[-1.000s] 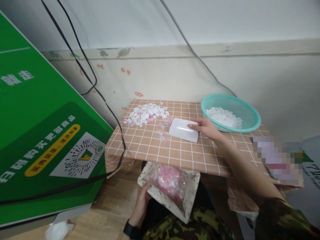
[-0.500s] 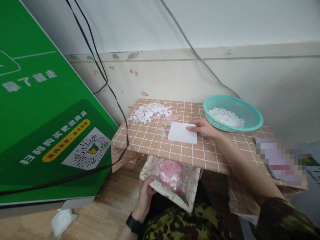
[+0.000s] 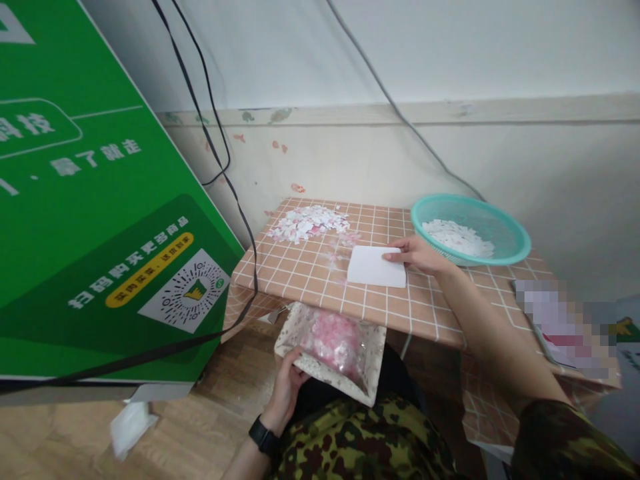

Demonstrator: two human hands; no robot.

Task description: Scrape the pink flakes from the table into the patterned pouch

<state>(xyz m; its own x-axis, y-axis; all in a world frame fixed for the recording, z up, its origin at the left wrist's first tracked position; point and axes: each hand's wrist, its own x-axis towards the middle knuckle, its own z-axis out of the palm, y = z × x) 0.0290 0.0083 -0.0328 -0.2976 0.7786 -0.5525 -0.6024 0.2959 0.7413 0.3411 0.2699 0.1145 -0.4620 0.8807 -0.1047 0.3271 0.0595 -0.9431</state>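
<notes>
My right hand [image 3: 419,255] pinches the right side of a white card [image 3: 375,268], which lies on or just above the checked tablecloth [image 3: 305,280]. Under the table's front edge, my left hand [image 3: 290,383] grips the near left rim of a speckled, square tray [image 3: 324,371]. Inside that tray sits a clear plastic bag [image 3: 333,343] with pink pieces in it. Left of the card, a few translucent pink pieces [image 3: 333,257] are scattered on the cloth. Behind them is a pile of small white and pink paper pieces [image 3: 310,222].
A teal basket [image 3: 517,250] holding white paper pieces stands at the back right. A green panel [image 3: 100,220] with a QR code rises at the left, a black cable [image 3: 255,257] hanging before it. A blurred-out flat item [image 3: 555,327] lies at the right. A white plastic bag [image 3: 131,427] is on the floor.
The view has shifted slightly, so the table and panel sit further right. My left hand and the tray have moved a little up and left toward the table edge. My right hand keeps the card.
</notes>
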